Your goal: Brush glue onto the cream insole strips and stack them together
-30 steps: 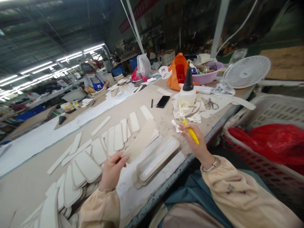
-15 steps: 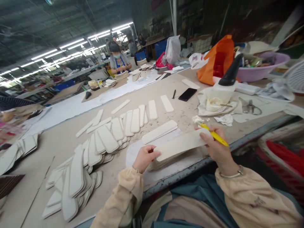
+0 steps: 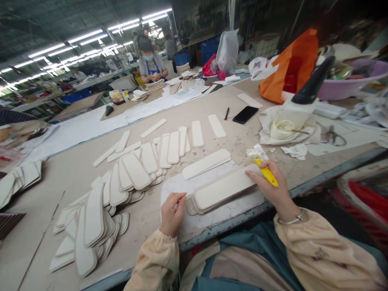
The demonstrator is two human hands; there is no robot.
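A stack of long white round-cornered strips (image 3: 224, 187) lies in front of me on a white sheet (image 3: 174, 186). My right hand (image 3: 269, 182) is wrapped round a yellow-handled tool (image 3: 268, 173), its thumb and fingertips also at the right end of the top strip. The tool's far end meets a white lumpy mass (image 3: 256, 151) and I cannot make out its shape. Just left of the stack, apart from it, my left hand (image 3: 172, 212) has thumb and forefinger pinched together; whatever is between them, if anything, cannot be seen. Two overlapping strips (image 3: 206, 163) lie behind the stack.
Many overlapping white strips (image 3: 133, 169) spread over the left side. Farther right are a black phone (image 3: 245, 114), a tub of white paste (image 3: 286, 125), scissors (image 3: 333, 136) and an orange bag (image 3: 287, 76). A co-worker (image 3: 151, 66) sits across the table.
The top strip, lifted and bent between both hands before, now lies flat on the stack. My left hand has let go of its left end and moved left. My right hand keeps the yellow-handled tool.
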